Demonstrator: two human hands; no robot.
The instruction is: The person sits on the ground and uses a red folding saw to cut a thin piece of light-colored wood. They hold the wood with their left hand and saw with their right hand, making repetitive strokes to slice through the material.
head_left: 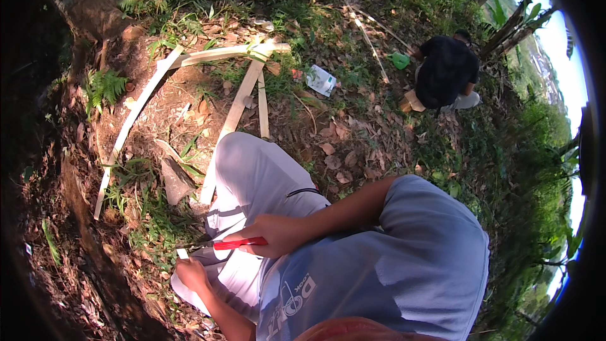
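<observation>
My right hand [273, 237] is closed around the red handle of a knife [240, 244]. Its thin dark blade points left, toward my other hand. Low over my lap, my left hand [191, 274] grips a small pale wood piece [182, 253] whose end sticks up above the fingers. The blade lies just above that end; whether the two touch, I cannot tell. Both hands are over my light trousers [243, 173], one knee raised.
Ahead on the leafy ground lie long pale wooden slats [241, 102], some crossing. A white printed packet [321, 81] is to their right. Farther right a person in black [445, 71] crouches near thin poles [367, 41]. A tree trunk [88, 3] stands far left.
</observation>
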